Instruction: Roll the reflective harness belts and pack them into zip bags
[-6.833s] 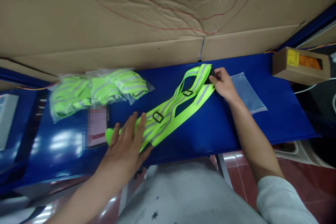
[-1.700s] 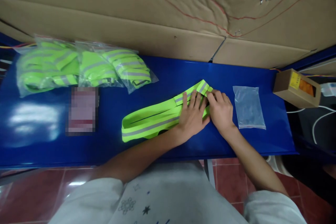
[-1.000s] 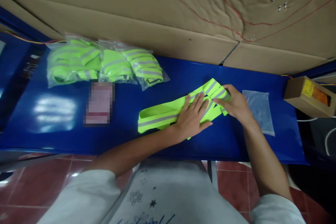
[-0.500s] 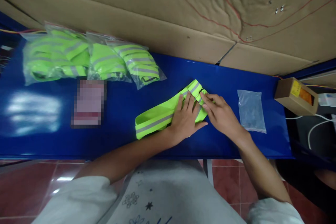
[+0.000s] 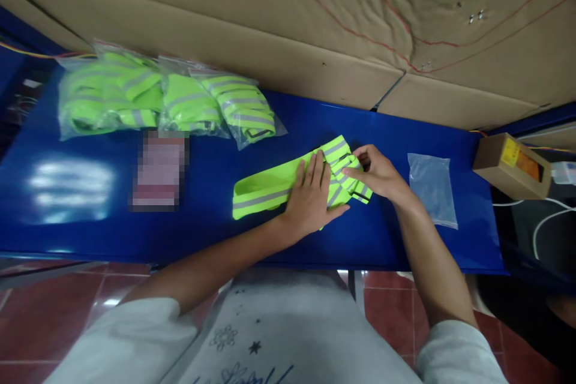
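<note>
A neon yellow-green reflective strap with a grey stripe lies partly folded on the blue table, its loop reaching out to the left. Flat on top of its middle rests my left hand, fingers stretched out and thumb apart. At the bundled right end, where several layers and a dark buckle-like piece show, my right hand pinches the folded strap between thumb and fingers. Some of those right fingers are hidden behind the layers. Just right of that hand is a flat clear plastic bag.
Clear bags of the same green straps lie along the back left of the blue table. A blurred-out pinkish rectangle is in front of them. A cardboard box stands at the right end, by white cables. Brown cardboard lines the back.
My right hand has shifted slightly right and turned, its thumb now over the folded end, where more layers and the dark piece show. My left hand remains flat on the strap.
</note>
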`<state>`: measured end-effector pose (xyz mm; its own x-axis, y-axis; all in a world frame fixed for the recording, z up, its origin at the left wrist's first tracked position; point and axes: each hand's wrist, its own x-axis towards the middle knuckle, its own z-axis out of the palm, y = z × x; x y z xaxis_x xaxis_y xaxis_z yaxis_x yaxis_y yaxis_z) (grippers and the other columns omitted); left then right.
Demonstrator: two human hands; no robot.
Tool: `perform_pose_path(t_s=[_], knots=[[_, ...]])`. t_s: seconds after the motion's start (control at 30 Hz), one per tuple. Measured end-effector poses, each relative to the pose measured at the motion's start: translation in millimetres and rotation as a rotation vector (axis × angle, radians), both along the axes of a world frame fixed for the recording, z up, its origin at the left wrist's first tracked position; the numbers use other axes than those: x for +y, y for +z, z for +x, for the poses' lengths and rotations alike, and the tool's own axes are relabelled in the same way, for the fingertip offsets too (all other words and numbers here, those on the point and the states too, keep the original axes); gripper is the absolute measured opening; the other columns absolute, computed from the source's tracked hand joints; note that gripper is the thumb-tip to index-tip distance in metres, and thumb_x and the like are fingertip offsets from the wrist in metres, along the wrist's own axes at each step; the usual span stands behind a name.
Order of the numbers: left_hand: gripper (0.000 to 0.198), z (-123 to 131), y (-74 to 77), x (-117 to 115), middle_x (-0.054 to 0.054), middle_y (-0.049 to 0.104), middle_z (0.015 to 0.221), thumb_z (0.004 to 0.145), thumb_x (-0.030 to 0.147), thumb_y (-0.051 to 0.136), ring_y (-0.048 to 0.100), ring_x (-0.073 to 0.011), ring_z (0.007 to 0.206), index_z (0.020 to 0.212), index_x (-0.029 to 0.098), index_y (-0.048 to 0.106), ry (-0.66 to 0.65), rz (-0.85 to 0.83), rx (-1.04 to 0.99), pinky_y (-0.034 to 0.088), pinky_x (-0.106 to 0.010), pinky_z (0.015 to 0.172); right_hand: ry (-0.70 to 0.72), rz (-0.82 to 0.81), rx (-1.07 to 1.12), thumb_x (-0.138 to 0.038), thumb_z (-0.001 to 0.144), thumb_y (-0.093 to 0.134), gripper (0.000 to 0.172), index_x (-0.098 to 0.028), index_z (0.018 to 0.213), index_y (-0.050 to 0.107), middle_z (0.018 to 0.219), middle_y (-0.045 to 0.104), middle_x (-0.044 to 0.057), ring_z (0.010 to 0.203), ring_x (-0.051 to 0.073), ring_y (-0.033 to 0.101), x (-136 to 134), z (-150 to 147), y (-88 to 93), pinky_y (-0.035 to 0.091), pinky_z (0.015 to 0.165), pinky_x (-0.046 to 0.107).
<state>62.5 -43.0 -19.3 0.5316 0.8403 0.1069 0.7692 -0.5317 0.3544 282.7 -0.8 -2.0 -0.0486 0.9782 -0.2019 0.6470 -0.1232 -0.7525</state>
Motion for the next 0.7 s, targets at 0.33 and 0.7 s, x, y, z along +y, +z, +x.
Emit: perform_pose_path(t_s=[0.33,0.7], knots=[[0.105,-4.1,9.7,2.7,-0.03,0.021,0.168,0.087,0.073,0.062,0.019,-0.0412,0.16,0.157,0.0,0.033,-0.009,-0.031,0.023,0.021,-0.06,0.129,0.047,0.168,-0.098,-0.061,0.09,0.068,0.074,-0.02,0.149,0.049,0.133,0.065,0.015,0.117,0.03,0.065,-23.9,-5.5,12.7,0.055,0.101,0.05],[0.089,-34.0,5.5,-20.7,-0.021,0.012,0.172,0.093,0.065,0.06,0.016,-0.0407,0.16,0.164,0.021,0.028,-0.058,0.021,0.102,0.022,-0.063,0.128,-0.331,0.626,-0.6,-0.033,0.103,0.051,0.04,-0.017,0.139,0.056,0.136,0.059,0.021,0.127,0.036,0.058,-42.5,15.1,39.1,0.049,0.105,0.056]])
